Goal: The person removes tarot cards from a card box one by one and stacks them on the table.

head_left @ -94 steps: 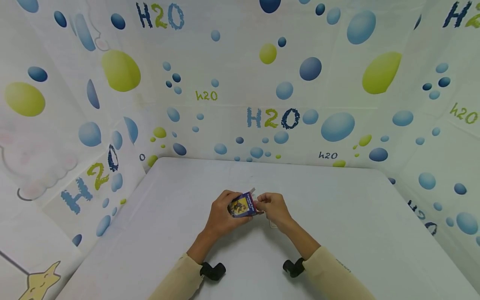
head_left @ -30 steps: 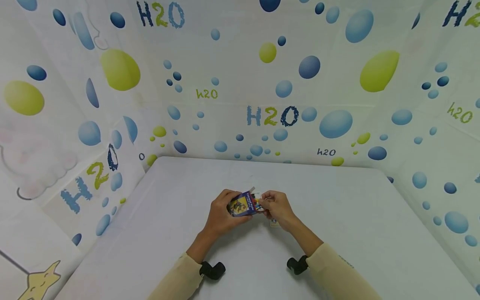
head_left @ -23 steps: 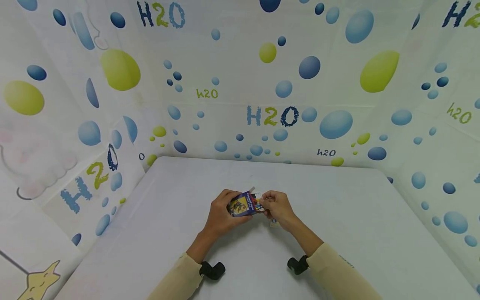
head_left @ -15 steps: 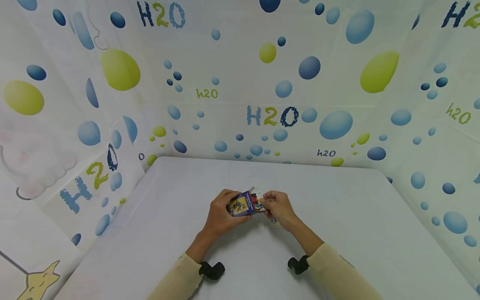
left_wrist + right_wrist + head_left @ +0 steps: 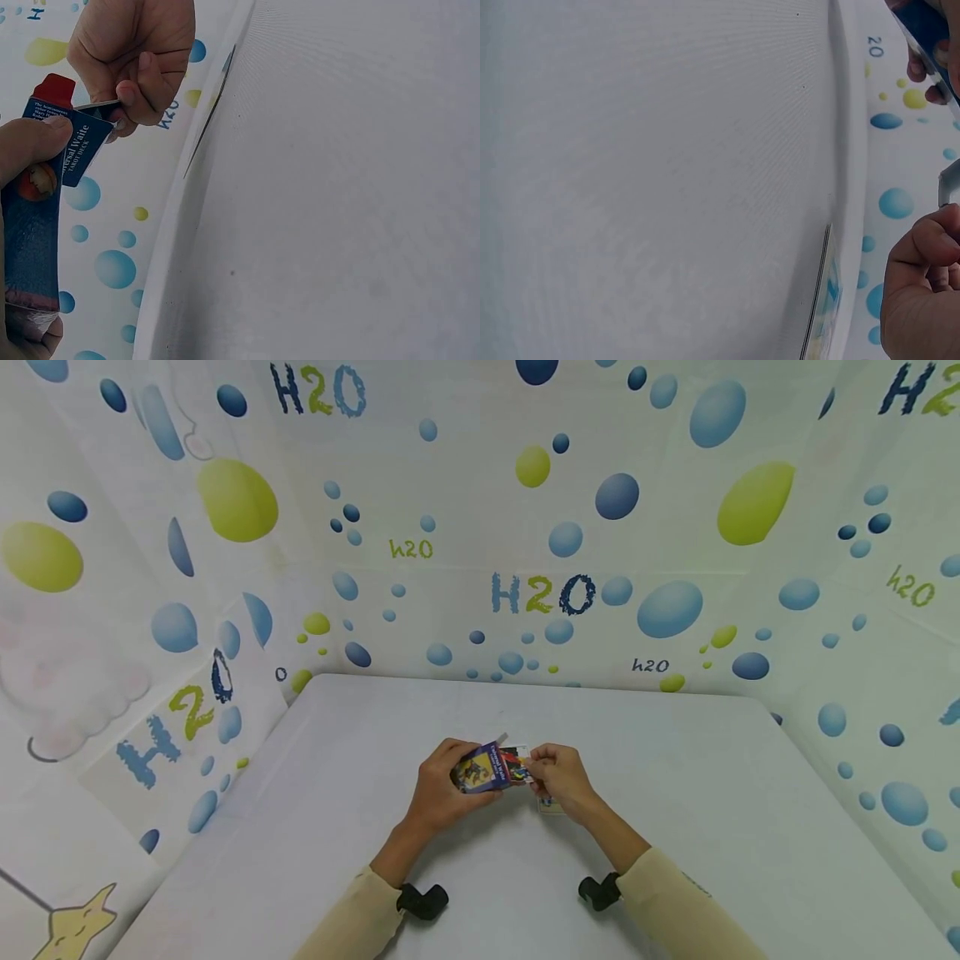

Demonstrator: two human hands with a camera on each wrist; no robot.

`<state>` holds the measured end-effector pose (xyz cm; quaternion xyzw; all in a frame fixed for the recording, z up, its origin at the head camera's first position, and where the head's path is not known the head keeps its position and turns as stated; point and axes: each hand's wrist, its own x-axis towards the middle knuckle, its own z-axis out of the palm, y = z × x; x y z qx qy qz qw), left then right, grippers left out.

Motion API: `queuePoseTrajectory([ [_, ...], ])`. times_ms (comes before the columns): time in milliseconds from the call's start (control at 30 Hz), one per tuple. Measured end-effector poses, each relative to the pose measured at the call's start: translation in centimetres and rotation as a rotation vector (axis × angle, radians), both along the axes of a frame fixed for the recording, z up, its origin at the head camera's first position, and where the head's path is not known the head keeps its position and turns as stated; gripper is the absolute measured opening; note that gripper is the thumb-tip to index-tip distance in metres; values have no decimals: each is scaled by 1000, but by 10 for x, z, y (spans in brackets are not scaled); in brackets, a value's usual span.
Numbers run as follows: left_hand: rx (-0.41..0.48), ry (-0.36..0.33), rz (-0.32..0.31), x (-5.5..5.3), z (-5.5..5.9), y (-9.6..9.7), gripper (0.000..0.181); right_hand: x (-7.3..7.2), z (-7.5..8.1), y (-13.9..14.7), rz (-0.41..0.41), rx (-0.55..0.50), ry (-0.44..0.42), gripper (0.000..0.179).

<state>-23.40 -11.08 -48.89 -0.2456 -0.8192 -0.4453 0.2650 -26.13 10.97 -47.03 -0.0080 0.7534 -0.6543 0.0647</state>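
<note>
In the head view my left hand (image 5: 435,789) grips a dark blue tarot deck box (image 5: 480,770), tilted above the table. Its label reads "Universal Waite Tarot Deck" in the left wrist view, where a red flap (image 5: 55,90) sticks up at its end. From the box's right end juts a colourful tarot card (image 5: 516,764); whether it is one or several is unclear. My right hand (image 5: 564,778) pinches the outer edge of that card between thumb and fingers. Beneath this hand, a thin stack of cards (image 5: 823,296) lies on the table, partly hidden in the head view.
A white-covered table (image 5: 360,752) spreads under both hands. Behind it and at the sides hangs a white curtain (image 5: 465,468) printed with bubbles and "H2O". Each wrist wears a black camera, such as the left one (image 5: 423,902).
My right hand has shifted slightly to the right, and more of the colourful card shows outside the box. The left hand has stayed nearly still around the box.
</note>
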Motion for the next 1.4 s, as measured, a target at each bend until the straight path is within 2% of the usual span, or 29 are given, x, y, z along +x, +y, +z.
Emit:
queuePoseTrajectory([
  [533,1,-61,12,3,1,-1,71,3,-1,4,-1,-1,2,8],
  [933,7,-39,11,2,2,-1,71,4,-3,7,-20,-8,-2,8],
  [1400,6,-33,15,1,0,-2,71,9,-1,8,-56,20,35,10],
])
